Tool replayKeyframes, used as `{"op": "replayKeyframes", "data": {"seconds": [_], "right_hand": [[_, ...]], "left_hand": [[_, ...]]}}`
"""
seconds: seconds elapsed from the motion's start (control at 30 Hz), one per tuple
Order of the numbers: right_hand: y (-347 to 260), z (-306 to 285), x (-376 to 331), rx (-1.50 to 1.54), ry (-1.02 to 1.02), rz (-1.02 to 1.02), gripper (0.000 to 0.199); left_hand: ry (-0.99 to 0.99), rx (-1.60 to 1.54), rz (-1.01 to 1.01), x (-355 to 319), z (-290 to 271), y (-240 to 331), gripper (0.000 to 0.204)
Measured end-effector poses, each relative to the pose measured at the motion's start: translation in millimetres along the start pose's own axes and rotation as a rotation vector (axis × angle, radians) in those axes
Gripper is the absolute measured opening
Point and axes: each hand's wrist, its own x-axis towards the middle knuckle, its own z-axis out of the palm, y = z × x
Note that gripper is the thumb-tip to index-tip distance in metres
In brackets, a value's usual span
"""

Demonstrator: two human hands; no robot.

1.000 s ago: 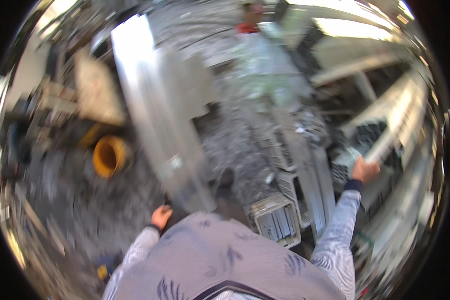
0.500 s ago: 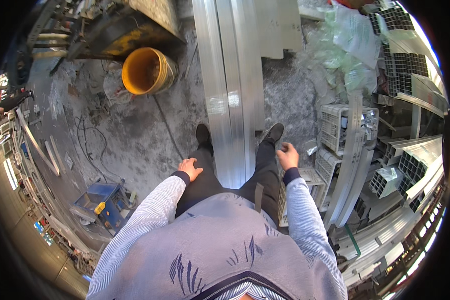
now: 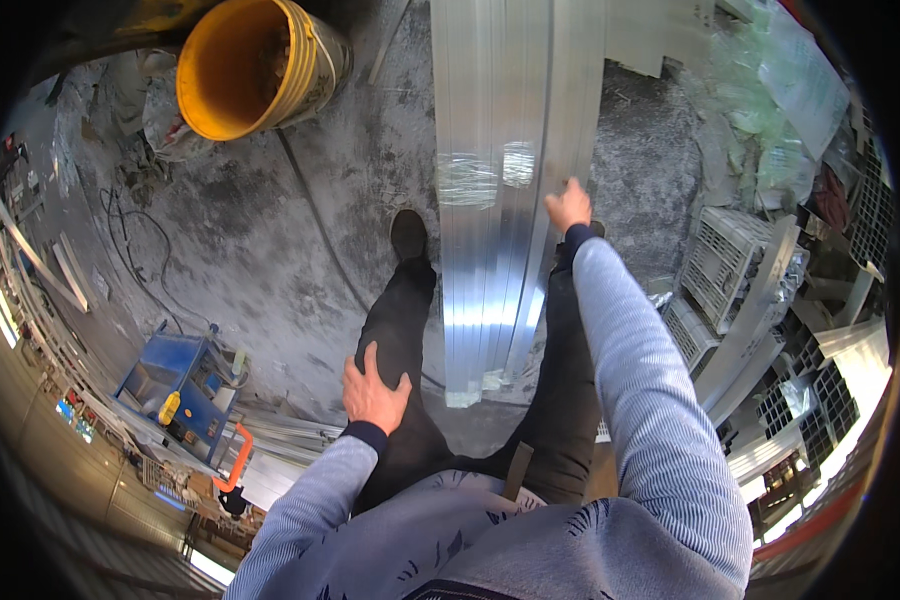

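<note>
A bundle of long silvery aluminium profiles (image 3: pixel 495 180) lies on the grey concrete floor, running away from me between my legs. My right hand (image 3: pixel 568 206) reaches forward and rests on the right side of that bundle, fingers spread on the metal. My left hand (image 3: pixel 372 392) lies flat on my left thigh, holding nothing. My dark trousers and left shoe (image 3: pixel 408 233) stand just left of the bundle.
A yellow bucket (image 3: pixel 255 62) lies tipped at the top left. A blue machine (image 3: pixel 180 385) with an orange handle sits at the lower left. Stacked hollow metal profiles (image 3: pixel 760 300) and plastic wrap (image 3: pixel 770 90) crowd the right side. A cable crosses the floor.
My head has tilted down and closer to the floor. My right hand has stretched forward from near my leg onto the bundle. My left hand has settled on my thigh.
</note>
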Motion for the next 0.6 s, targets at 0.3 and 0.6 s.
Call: {"op": "replayKeyframes", "data": {"seconds": [0.3, 0.6], "right_hand": [[-42, -4, 108, -0.111, 0.0, -0.001, 0.053], [-12, -75, 98, 0.701, -0.505, 0.012, 0.04]], "left_hand": [[-0.006, -0.033, -0.079, -8, 9, -2, 0.078], [0.1, -0.081, -0.037, -12, 16, 9, 0.073]]}}
